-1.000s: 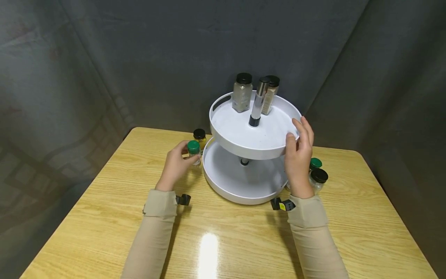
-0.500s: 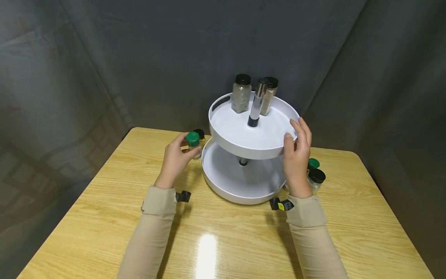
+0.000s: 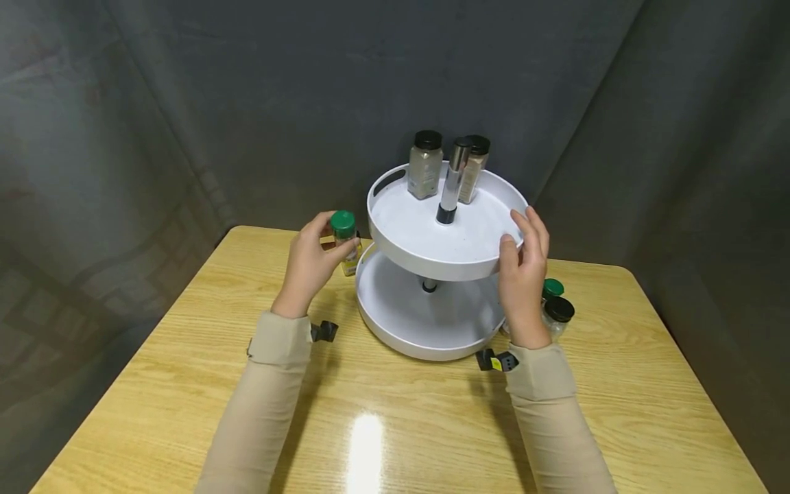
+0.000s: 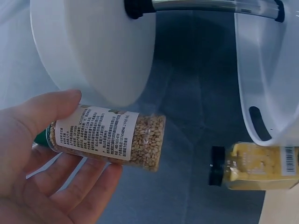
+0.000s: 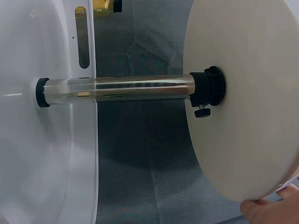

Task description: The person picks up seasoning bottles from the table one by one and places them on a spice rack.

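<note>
"Wood-grained table [image 3: 432, 425] is stretching beneath your sleeves [image 3: 256, 412]. What are your fingers doing?"

"My left hand [image 3: 308, 271] is gripping the green-capped jar [image 4: 107, 135], thumb on one side, fingers on the other, and holding it above the table, beside the upper tray [image 3: 407, 226]. My right hand [image 3: 524, 281] is holding that tray's rim, fingers curving over it."

"How should you be handling the jar?"

"I should be pinching it firmly below the cap, holding it upright, clearing the rim and not nudging the yellow jar [image 4: 261, 165]. My right hand should be steadying the tray lightly; a push could be turning it."

"And what are you missing?"

"My right wrist is partly covering two more jars [image 3: 558, 312] beside the lower tray [image 3: 426, 326]. My own jar's print is showing too small to read. Farther back, the pole [image 3: 453, 182] is partly hiding one black-lidded jar [image 3: 475, 175]; another [image 3: 424, 168] is standing clear. Grey curtain [image 3: 247, 123] is closing off everything beyond."
</note>
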The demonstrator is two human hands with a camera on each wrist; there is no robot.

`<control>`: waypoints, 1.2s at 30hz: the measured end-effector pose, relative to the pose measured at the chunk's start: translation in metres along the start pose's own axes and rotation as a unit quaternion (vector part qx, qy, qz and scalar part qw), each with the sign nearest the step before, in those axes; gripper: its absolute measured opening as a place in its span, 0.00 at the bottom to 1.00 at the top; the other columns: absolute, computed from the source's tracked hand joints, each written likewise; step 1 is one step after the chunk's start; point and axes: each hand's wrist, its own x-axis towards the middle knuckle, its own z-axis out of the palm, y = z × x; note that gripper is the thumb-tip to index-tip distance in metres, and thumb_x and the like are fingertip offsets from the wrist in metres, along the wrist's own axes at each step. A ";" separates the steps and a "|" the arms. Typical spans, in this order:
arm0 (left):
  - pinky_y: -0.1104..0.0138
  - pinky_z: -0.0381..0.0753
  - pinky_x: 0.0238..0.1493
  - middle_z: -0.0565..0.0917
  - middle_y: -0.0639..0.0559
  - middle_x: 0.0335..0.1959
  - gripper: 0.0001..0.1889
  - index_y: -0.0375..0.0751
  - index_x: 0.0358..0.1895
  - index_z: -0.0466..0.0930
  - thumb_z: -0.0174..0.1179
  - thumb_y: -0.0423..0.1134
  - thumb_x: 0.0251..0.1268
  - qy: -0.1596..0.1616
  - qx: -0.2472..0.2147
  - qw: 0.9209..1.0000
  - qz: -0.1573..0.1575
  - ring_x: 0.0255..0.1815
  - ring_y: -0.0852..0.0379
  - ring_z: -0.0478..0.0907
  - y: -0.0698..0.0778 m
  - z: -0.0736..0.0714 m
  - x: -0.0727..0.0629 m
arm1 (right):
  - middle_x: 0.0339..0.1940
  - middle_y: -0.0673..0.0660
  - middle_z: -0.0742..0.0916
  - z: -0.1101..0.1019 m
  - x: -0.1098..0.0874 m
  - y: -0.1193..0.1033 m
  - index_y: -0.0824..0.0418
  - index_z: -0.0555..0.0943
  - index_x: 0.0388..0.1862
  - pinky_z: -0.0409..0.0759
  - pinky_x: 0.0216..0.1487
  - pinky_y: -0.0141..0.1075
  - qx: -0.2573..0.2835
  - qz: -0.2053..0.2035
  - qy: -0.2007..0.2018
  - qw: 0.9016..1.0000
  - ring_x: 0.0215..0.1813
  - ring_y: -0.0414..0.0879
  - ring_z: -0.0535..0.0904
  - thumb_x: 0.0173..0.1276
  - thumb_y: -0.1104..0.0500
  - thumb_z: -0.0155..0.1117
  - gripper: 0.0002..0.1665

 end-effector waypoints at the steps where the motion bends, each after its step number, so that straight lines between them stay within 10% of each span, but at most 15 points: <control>1: 0.54 0.87 0.51 0.83 0.39 0.49 0.23 0.32 0.58 0.78 0.72 0.34 0.62 0.002 0.002 1.000 0.004 0.50 0.44 0.81 0.002 -0.001 0.001 | 0.80 0.56 0.61 0.000 0.001 0.003 0.66 0.70 0.73 0.59 0.80 0.47 -0.001 -0.001 0.000 1.000 0.80 0.51 0.56 0.77 0.60 0.48 0.28; 36: 0.64 0.86 0.54 0.82 0.41 0.54 0.26 0.34 0.61 0.78 0.73 0.37 0.61 0.053 0.058 0.993 0.087 0.55 0.49 0.82 0.069 -0.014 0.044 | 0.79 0.53 0.62 0.003 -0.001 0.009 0.63 0.73 0.72 0.55 0.80 0.44 0.012 -0.020 0.009 1.000 0.79 0.48 0.56 0.74 0.53 0.51 0.30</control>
